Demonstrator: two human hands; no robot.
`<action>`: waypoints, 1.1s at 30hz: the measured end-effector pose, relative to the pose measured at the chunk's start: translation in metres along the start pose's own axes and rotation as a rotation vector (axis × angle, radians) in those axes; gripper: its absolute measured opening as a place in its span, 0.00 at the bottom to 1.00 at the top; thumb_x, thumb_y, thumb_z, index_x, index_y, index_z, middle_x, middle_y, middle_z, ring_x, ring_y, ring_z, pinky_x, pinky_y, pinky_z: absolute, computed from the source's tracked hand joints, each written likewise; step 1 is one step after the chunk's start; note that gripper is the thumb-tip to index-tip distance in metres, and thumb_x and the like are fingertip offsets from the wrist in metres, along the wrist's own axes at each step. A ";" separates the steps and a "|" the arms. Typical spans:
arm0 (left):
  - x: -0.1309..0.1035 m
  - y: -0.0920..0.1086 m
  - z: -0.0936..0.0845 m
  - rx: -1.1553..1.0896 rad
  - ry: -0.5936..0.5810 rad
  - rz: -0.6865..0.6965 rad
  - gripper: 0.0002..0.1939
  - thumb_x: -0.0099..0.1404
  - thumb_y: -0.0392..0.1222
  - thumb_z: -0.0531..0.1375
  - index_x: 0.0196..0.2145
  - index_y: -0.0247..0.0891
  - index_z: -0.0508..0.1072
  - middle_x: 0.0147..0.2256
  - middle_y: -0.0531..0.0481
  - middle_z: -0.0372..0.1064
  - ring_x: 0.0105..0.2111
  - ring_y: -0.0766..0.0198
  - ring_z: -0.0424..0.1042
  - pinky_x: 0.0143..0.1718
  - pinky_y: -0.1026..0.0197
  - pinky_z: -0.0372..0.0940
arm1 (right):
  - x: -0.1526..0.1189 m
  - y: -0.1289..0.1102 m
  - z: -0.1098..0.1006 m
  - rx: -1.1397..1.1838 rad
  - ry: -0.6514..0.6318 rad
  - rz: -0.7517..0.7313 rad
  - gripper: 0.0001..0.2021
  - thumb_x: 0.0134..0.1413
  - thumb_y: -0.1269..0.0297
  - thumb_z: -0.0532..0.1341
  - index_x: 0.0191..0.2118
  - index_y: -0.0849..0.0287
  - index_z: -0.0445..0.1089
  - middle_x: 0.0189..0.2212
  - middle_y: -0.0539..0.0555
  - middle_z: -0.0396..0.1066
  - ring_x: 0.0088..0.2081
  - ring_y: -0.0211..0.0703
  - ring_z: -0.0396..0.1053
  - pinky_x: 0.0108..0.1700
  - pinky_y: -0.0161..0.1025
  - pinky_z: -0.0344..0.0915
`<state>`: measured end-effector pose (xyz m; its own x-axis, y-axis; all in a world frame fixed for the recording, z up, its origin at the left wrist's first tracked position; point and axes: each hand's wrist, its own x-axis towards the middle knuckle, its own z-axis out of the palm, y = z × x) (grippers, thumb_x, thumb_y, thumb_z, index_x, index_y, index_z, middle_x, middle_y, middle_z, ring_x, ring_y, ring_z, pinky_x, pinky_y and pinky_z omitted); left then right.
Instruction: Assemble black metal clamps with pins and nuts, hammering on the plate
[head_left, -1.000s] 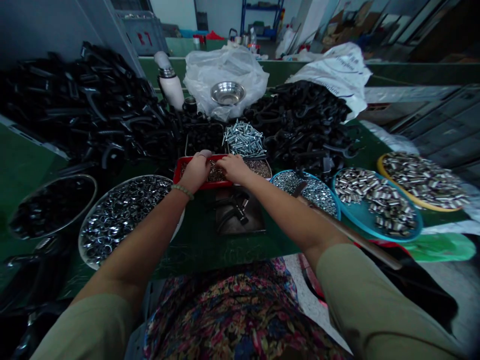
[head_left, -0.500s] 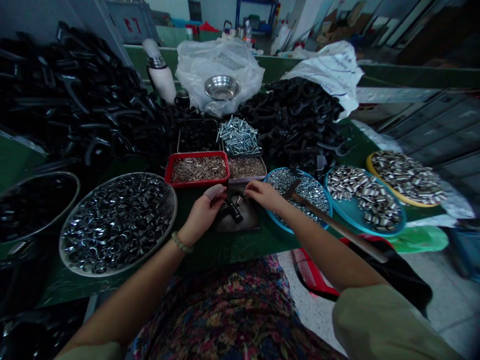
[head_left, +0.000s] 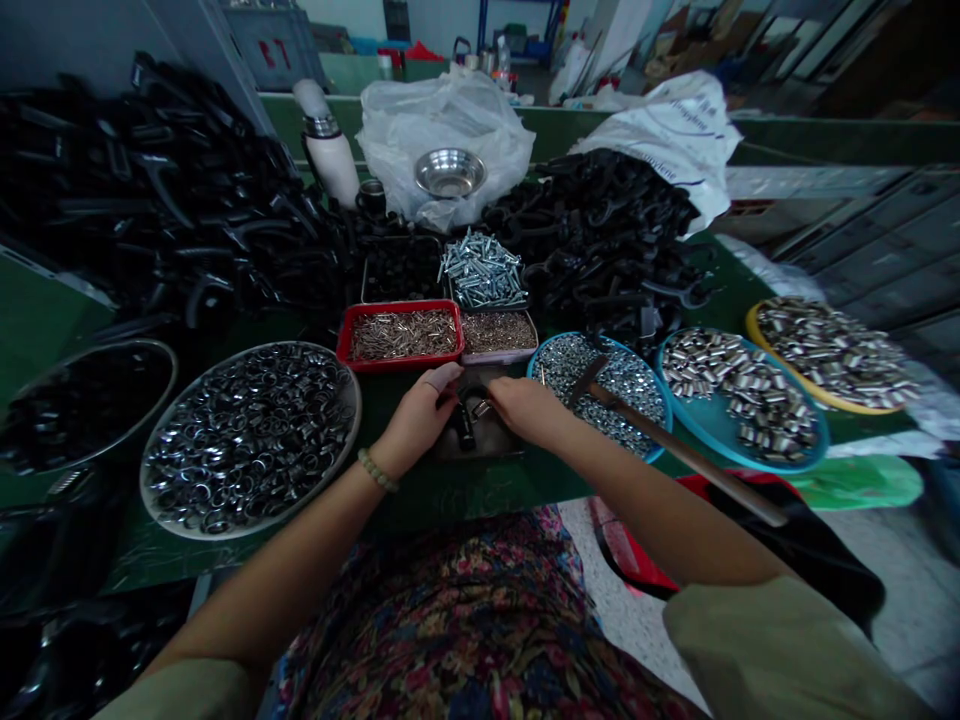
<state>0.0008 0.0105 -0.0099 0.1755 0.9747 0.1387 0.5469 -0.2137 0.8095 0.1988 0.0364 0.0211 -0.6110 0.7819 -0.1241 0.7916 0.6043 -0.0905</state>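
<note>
A curved black part (head_left: pixel 465 425) with a shiny metal piece (head_left: pixel 481 409) at its right side lies over a dark metal plate (head_left: pixel 491 442) at the table's front. My left hand (head_left: pixel 424 410) has its fingers closed at the black part's upper left, a pale covering on one finger. On the other side, my right hand (head_left: pixel 521 405) is pinched at the metal piece. Just behind the hands stand a red tray (head_left: pixel 345 345) of small pins and a pale tray (head_left: pixel 499 357) of tiny rivets.
A hammer (head_left: pixel 675 450) lies across a blue basin (head_left: pixel 664 440) of small metal parts, right of my right hand. A grey round tray (head_left: pixel 154 500) of black rings stands left. Heaped black parts (head_left: pixel 615 240), a steel bowl (head_left: pixel 450 173) and a flask (head_left: pixel 332 165) are behind.
My right hand has lowered slightly and come closer to the black part and the metal piece. The black part now points more straight toward me. The whole view has shifted a little.
</note>
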 end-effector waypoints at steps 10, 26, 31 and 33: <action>0.003 0.035 -0.012 0.462 -0.233 0.164 0.21 0.66 0.32 0.49 0.55 0.43 0.62 0.48 0.45 0.64 0.42 0.60 0.71 0.47 0.58 0.65 | -0.009 -0.003 0.011 0.022 0.035 0.038 0.10 0.65 0.65 0.50 0.43 0.60 0.68 0.39 0.58 0.73 0.40 0.47 0.71 0.41 0.39 0.61; 0.009 0.025 0.025 0.626 -0.239 0.170 0.13 0.61 0.42 0.60 0.43 0.35 0.73 0.54 0.41 0.66 0.51 0.50 0.66 0.54 0.50 0.59 | -0.021 0.001 0.025 0.403 0.118 0.126 0.21 0.55 0.77 0.51 0.54 0.62 0.68 0.51 0.59 0.71 0.54 0.46 0.65 0.58 0.46 0.56; 0.011 0.026 0.026 0.569 -0.205 0.148 0.11 0.61 0.42 0.60 0.41 0.35 0.74 0.52 0.42 0.68 0.50 0.52 0.66 0.52 0.51 0.60 | -0.018 -0.008 0.030 0.356 0.134 0.167 0.21 0.55 0.76 0.50 0.54 0.63 0.67 0.50 0.60 0.70 0.54 0.49 0.64 0.59 0.52 0.55; 0.012 0.026 0.025 0.542 -0.197 0.134 0.17 0.60 0.44 0.62 0.47 0.36 0.71 0.49 0.42 0.69 0.47 0.53 0.66 0.50 0.52 0.60 | -0.021 -0.005 0.025 0.350 0.119 0.126 0.22 0.56 0.76 0.49 0.55 0.63 0.66 0.51 0.60 0.70 0.54 0.48 0.64 0.58 0.50 0.56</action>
<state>0.0372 0.0150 -0.0018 0.3919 0.9174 0.0693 0.8407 -0.3877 0.3779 0.2079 0.0133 -0.0009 -0.4886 0.8715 -0.0423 0.8018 0.4294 -0.4156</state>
